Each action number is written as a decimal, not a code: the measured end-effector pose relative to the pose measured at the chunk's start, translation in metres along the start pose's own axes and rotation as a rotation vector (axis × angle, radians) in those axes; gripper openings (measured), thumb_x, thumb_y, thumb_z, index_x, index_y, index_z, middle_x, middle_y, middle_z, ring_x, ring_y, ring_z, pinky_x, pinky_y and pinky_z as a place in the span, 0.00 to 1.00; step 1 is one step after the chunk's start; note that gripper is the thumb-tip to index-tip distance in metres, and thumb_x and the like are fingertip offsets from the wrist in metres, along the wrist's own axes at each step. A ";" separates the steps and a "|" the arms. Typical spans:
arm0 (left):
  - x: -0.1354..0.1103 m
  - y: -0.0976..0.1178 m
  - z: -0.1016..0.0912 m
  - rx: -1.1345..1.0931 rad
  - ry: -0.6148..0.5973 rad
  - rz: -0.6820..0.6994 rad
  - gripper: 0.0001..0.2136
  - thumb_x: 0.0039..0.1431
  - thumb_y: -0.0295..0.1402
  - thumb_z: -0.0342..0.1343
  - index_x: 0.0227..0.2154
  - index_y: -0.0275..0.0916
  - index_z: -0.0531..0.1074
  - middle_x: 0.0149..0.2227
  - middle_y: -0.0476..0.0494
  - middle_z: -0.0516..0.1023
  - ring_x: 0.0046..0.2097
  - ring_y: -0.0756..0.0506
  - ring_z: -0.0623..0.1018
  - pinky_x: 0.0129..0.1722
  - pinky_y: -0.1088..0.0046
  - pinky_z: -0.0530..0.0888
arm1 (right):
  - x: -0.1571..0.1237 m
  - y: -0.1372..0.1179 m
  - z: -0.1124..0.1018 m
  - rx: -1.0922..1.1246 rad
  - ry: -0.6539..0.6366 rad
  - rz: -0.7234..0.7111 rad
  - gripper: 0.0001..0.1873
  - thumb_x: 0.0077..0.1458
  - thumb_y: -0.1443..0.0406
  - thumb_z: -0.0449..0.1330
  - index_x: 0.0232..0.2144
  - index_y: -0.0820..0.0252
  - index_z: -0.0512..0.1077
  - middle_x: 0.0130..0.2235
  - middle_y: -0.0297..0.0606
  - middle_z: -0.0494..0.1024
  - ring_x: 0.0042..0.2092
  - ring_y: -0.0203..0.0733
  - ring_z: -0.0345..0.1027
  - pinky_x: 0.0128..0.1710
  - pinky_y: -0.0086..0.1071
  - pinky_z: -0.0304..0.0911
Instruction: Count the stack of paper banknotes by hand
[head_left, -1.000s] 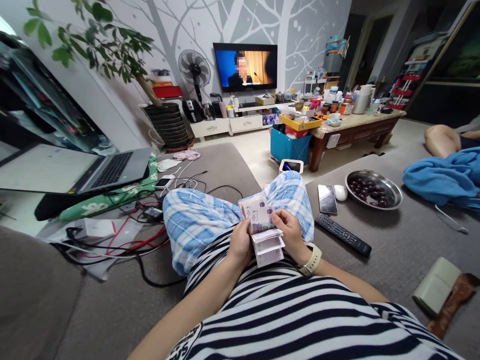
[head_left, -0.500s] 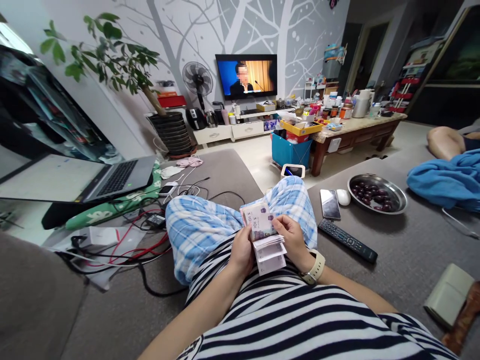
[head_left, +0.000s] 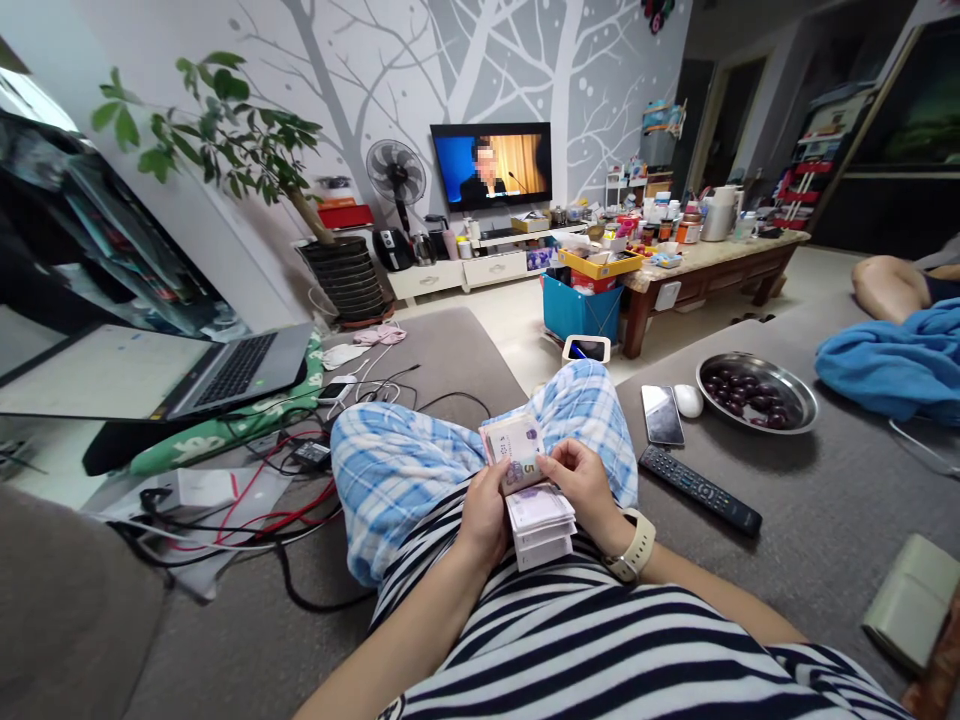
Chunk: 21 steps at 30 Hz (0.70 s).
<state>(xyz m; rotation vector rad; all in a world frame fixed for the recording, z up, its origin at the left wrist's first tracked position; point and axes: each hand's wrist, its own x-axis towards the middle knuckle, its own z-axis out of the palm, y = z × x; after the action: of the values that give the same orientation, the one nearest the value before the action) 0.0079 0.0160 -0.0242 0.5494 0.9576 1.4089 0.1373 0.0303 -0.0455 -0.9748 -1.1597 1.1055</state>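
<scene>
Over my lap I hold a thick stack of banknotes (head_left: 525, 480). My left hand (head_left: 484, 515) grips the stack from the left, thumb on top. On the right side my right hand (head_left: 589, 485), a pale watch on its wrist, pinches the notes; several have been folded down toward my striped shirt. The upper part of the stack stands up and shows a purple 5. Blue plaid trousers cover my knees just beyond the hands.
On the grey sofa to my right lie a black remote (head_left: 699, 490), a phone (head_left: 662, 414), a white mouse (head_left: 688, 400) and a metal bowl of dark fruit (head_left: 756, 392). A laptop (head_left: 187, 375) and tangled cables (head_left: 247, 500) lie left. Another person's knee (head_left: 889, 285) is far right.
My right fingers have bent another note down onto the folded part of the stack. The view has tilted slightly, so the hands sit lower in the picture.
</scene>
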 end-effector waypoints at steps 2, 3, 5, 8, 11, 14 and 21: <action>-0.002 0.002 0.001 0.031 -0.015 -0.010 0.12 0.44 0.35 0.66 0.31 0.34 0.78 0.32 0.39 0.84 0.38 0.37 0.84 0.41 0.62 0.78 | 0.000 -0.001 -0.001 -0.007 0.020 -0.005 0.20 0.48 0.50 0.69 0.24 0.58 0.67 0.23 0.27 0.65 0.26 0.35 0.56 0.28 0.31 0.53; -0.003 0.002 0.001 0.044 -0.024 -0.014 0.12 0.43 0.35 0.66 0.31 0.34 0.78 0.31 0.39 0.84 0.38 0.37 0.84 0.40 0.63 0.78 | 0.001 -0.001 -0.001 -0.010 0.022 -0.006 0.21 0.49 0.50 0.68 0.24 0.58 0.67 0.23 0.27 0.65 0.26 0.35 0.55 0.28 0.31 0.53; -0.004 0.003 0.001 0.055 -0.045 -0.015 0.13 0.43 0.35 0.67 0.32 0.34 0.78 0.31 0.39 0.84 0.39 0.36 0.84 0.40 0.63 0.78 | 0.001 0.000 -0.001 -0.019 0.018 -0.012 0.21 0.50 0.49 0.67 0.24 0.57 0.66 0.22 0.27 0.63 0.26 0.35 0.54 0.28 0.32 0.52; -0.004 0.002 0.001 0.052 -0.048 -0.012 0.15 0.42 0.34 0.67 0.34 0.34 0.78 0.32 0.40 0.84 0.40 0.37 0.84 0.41 0.62 0.78 | 0.002 0.003 -0.002 -0.043 0.009 -0.038 0.21 0.54 0.49 0.64 0.22 0.57 0.65 0.22 0.27 0.61 0.26 0.35 0.53 0.28 0.32 0.51; -0.002 0.001 0.000 0.051 -0.015 -0.011 0.15 0.41 0.34 0.67 0.33 0.34 0.77 0.32 0.40 0.84 0.38 0.37 0.84 0.41 0.62 0.79 | 0.002 0.006 -0.002 -0.060 0.007 -0.051 0.22 0.56 0.49 0.62 0.22 0.57 0.65 0.23 0.27 0.61 0.27 0.35 0.53 0.28 0.32 0.51; 0.001 -0.001 -0.001 0.023 0.007 0.010 0.15 0.41 0.36 0.68 0.31 0.33 0.78 0.32 0.39 0.84 0.41 0.36 0.84 0.43 0.61 0.79 | 0.002 0.006 -0.001 -0.051 0.005 -0.053 0.22 0.55 0.49 0.62 0.22 0.57 0.65 0.23 0.28 0.62 0.27 0.36 0.54 0.29 0.32 0.52; 0.005 -0.005 -0.003 -0.033 0.017 0.027 0.13 0.44 0.37 0.67 0.30 0.35 0.76 0.36 0.38 0.85 0.46 0.35 0.83 0.47 0.60 0.78 | -0.002 -0.001 0.001 0.018 -0.023 -0.062 0.22 0.56 0.48 0.62 0.23 0.57 0.65 0.23 0.28 0.61 0.26 0.35 0.52 0.27 0.31 0.50</action>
<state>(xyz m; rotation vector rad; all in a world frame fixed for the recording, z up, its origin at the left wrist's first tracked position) 0.0077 0.0197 -0.0311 0.5279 0.9419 1.4535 0.1367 0.0279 -0.0451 -0.9084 -1.1887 1.0789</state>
